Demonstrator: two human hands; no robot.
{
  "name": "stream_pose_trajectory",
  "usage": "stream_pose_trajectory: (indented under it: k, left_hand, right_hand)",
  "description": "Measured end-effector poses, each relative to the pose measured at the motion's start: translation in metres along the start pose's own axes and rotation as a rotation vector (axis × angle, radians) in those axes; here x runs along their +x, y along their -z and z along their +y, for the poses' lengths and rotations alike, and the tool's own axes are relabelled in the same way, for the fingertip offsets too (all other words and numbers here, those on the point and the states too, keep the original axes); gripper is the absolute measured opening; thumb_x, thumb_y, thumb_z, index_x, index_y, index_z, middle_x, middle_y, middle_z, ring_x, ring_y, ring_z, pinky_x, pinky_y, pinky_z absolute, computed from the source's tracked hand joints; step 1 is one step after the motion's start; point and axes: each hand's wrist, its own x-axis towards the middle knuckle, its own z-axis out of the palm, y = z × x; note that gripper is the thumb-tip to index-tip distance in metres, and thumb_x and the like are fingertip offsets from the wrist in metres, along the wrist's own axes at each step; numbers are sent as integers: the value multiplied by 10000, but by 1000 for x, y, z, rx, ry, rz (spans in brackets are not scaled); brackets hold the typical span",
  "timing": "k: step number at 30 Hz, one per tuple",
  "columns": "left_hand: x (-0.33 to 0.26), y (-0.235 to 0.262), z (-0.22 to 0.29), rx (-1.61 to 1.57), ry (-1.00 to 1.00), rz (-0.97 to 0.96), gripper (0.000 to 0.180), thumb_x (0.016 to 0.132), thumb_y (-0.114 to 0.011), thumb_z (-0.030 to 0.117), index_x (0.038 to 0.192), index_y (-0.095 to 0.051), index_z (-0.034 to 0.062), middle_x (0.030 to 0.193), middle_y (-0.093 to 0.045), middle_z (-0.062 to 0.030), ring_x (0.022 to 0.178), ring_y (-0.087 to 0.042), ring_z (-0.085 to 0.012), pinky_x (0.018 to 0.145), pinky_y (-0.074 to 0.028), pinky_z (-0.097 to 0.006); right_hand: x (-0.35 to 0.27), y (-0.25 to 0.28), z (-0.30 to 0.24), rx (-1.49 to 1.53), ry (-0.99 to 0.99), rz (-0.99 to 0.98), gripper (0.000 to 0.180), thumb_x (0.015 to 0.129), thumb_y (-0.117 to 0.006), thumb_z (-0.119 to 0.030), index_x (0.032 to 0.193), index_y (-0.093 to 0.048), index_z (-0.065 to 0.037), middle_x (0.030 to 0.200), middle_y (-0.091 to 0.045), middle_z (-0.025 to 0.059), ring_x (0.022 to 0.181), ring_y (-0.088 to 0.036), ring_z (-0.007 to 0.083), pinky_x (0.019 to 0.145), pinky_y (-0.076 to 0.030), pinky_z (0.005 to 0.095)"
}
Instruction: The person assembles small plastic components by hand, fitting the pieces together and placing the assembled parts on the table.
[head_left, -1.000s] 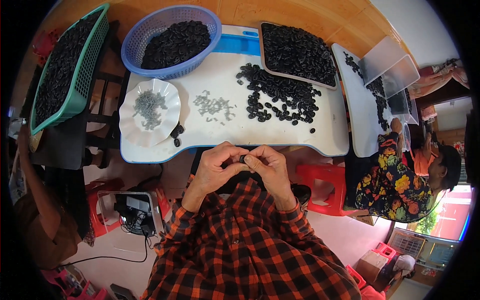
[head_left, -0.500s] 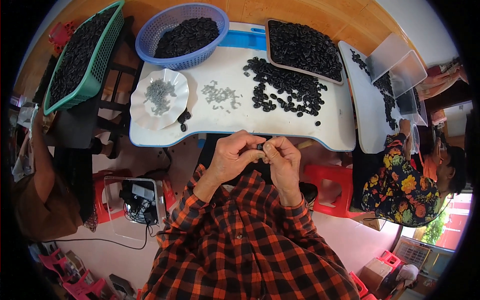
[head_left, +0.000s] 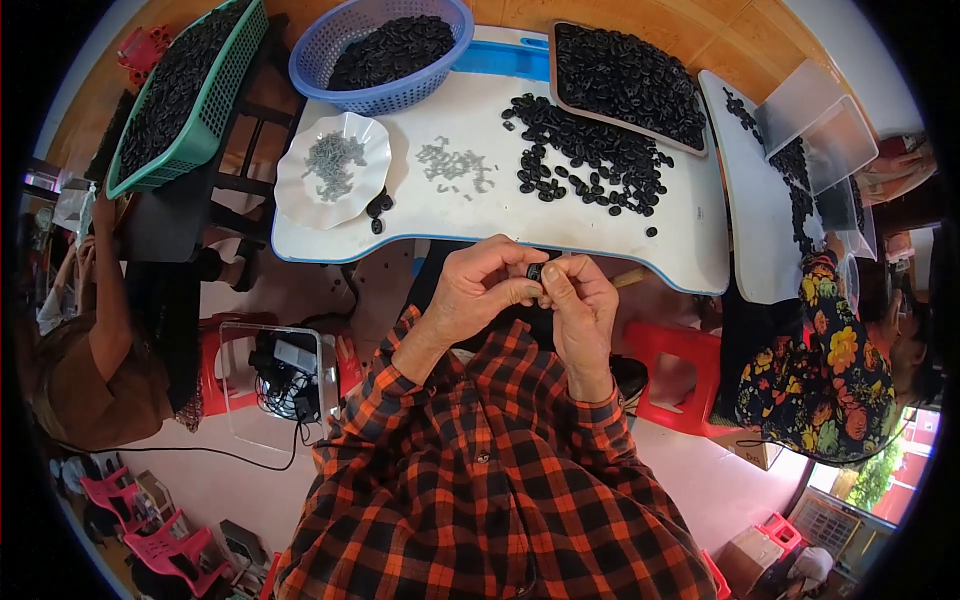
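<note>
Just off the table's near edge, both hands meet around one small black oval part (head_left: 535,271). My left hand (head_left: 474,292) pinches it from the left between thumb and fingers, and my right hand (head_left: 584,308) grips its other side the same way. Fingertips cover much of the part. Beyond them on the white table (head_left: 440,212) lies a loose scatter of small grey pieces (head_left: 455,166), too small to identify. More of these fill the middle of a white wavy-rimmed plate (head_left: 288,183). Black oval parts (head_left: 590,150) like the held one spread over the table's right side.
A blue-purple basket (head_left: 385,98) and a tray heaped with black parts (head_left: 630,85) stand at the back. At far left is a green basket (head_left: 190,145). Co-workers sit on both sides, one in a floral sleeve (head_left: 825,370). Red stools (head_left: 675,360) flank me.
The whole view has shifted slightly, so the table sits higher and further right. Both hands keep their pinch on the black part, which now shows a little more between the fingertips.
</note>
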Motion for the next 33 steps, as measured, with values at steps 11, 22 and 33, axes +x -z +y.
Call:
stream_pose_trajectory:
  k: [11, 22, 33]
  left_hand:
    - [-3, -1, 0, -138, 58, 12, 239, 801, -651, -60, 1037, -614, -59, 833, -593, -59, 718, -625, -124, 622, -541, -224]
    - [-9, 4, 2, -312, 171, -11, 238, 820, -650, -24, 1052, -610, -60, 843, -615, -63, 710, -626, -108, 612, -560, -225]
    - [-16, 9, 7, -261, 144, 60, 280, 800, -669, -37, 1073, -606, -50, 871, -641, -82, 735, -634, -111, 626, -558, -226]
  right_hand:
    - [-3, -6, 1, -12, 76, 15, 90, 917, -568, -89, 870, -557, -12, 763, -570, 12, 672, -493, 49, 613, -424, 188]
    - [2, 5, -4, 135, -95, -96, 128, 906, -592, -119, 898, -588, 9, 780, -589, 21, 664, -488, 65, 630, -413, 200]
    - [0, -5, -2, 108, -119, -102, 134, 895, -612, -119, 905, -600, 14, 799, -603, 35, 674, -505, 80, 642, -421, 210]
